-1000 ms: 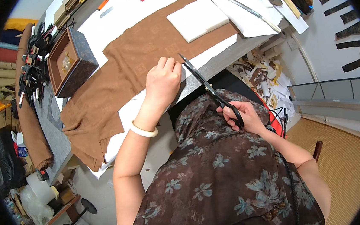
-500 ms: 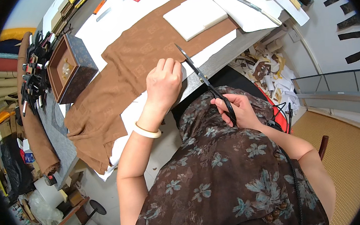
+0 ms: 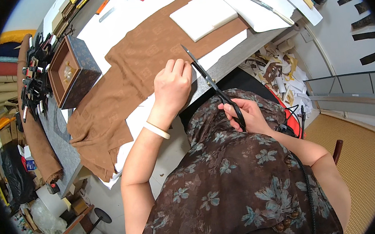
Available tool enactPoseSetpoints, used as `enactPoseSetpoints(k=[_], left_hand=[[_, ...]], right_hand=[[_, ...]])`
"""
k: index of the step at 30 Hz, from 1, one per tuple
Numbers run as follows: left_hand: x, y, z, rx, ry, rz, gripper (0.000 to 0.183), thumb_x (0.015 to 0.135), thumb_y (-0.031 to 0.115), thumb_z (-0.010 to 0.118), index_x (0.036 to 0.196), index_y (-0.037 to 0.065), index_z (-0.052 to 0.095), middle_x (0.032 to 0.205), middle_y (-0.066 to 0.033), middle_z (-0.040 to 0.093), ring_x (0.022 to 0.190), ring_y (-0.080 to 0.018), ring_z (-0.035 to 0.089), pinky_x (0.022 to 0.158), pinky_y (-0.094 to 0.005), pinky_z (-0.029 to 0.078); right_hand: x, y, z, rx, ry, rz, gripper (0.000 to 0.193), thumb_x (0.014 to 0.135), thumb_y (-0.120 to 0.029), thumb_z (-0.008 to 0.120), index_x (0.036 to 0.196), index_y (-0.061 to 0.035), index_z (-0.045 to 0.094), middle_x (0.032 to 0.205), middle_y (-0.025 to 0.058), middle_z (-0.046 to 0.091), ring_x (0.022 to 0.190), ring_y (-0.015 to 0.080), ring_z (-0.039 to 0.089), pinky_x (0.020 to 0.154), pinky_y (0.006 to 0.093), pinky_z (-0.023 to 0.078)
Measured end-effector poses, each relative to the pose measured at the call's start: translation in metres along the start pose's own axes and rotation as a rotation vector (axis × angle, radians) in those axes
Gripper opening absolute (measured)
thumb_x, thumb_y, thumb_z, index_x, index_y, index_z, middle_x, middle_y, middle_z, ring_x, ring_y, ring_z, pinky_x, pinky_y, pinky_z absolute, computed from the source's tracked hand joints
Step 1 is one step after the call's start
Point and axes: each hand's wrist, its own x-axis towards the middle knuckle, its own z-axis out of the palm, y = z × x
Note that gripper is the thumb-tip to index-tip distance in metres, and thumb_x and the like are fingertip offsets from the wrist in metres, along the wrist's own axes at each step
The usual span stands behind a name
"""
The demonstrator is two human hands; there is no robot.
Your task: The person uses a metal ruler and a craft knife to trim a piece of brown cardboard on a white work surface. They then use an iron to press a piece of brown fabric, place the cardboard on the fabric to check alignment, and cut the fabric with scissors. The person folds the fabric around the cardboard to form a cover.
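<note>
Scissors (image 3: pixel 211 84) run from the right hand (image 3: pixel 245 114), whose grip is wrapped through the black handles, up toward eleven o'clock onto the brown fabric (image 3: pixel 147 62). The left hand (image 3: pixel 172 88) lies flat on that fabric, grip holding nothing, just beside the blades. A white foam block (image 3: pixel 203 15) sits at one o'clock on the counter (image 3: pixel 235 55).

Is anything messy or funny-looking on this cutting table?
A bit. The brown fabric hangs crumpled over the table's near-left edge instead of lying flat. Paper scraps are heaped on the floor past the table's right end. The left hand presses the fabric flat while the right hand works long black scissors, which looks orderly.
</note>
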Motion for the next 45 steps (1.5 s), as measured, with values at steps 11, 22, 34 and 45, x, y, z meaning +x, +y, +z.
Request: enactPoseSetpoints(k=[11,22,34,45], left_hand=[[-0.007,-0.003,-0.006,-0.007,0.007,-0.073,0.017,0.079,0.004,0.073,0.096,0.005,0.071,0.089,-0.0055,0.054,0.081,-0.0221,0.061,0.062,-0.0343,0.053],[-0.007,-0.004,-0.007,-0.017,0.015,-0.065,0.015,0.08,0.005,0.075,0.095,0.006,0.072,0.088,-0.0058,0.054,0.08,-0.0225,0.061,0.062,-0.0354,0.053],[-0.007,-0.004,-0.008,-0.026,0.029,-0.059,0.013,0.081,0.005,0.075,0.093,0.006,0.072,0.085,-0.0055,0.053,0.078,-0.0222,0.06,0.06,-0.0354,0.051],[-0.007,-0.003,-0.009,-0.027,0.047,-0.055,0.01,0.08,0.004,0.071,0.089,0.005,0.068,0.085,-0.0058,0.052,0.079,-0.0221,0.059,0.062,-0.0338,0.051]], right_hand=[[0.0,0.003,0.004,0.0,-0.006,0.0,0.028,0.103,-0.031,0.075,0.095,-0.0047,0.07,0.065,-0.006,0.056,0.049,0.0029,0.05,0.044,0.0224,0.035],[0.003,0.004,0.007,0.0,-0.023,-0.028,0.031,0.103,-0.032,0.075,0.099,-0.0021,0.071,0.068,-0.0069,0.056,0.051,0.0023,0.05,0.045,0.0222,0.034],[0.002,0.002,0.012,-0.02,-0.007,-0.014,0.031,0.102,-0.033,0.077,0.1,-0.0024,0.072,0.071,-0.0064,0.059,0.054,0.0017,0.052,0.046,0.0211,0.036],[0.005,0.009,0.012,-0.029,-0.007,0.011,0.028,0.104,-0.027,0.074,0.111,0.0004,0.072,0.076,-0.0036,0.06,0.053,0.0029,0.05,0.047,0.0212,0.036]])
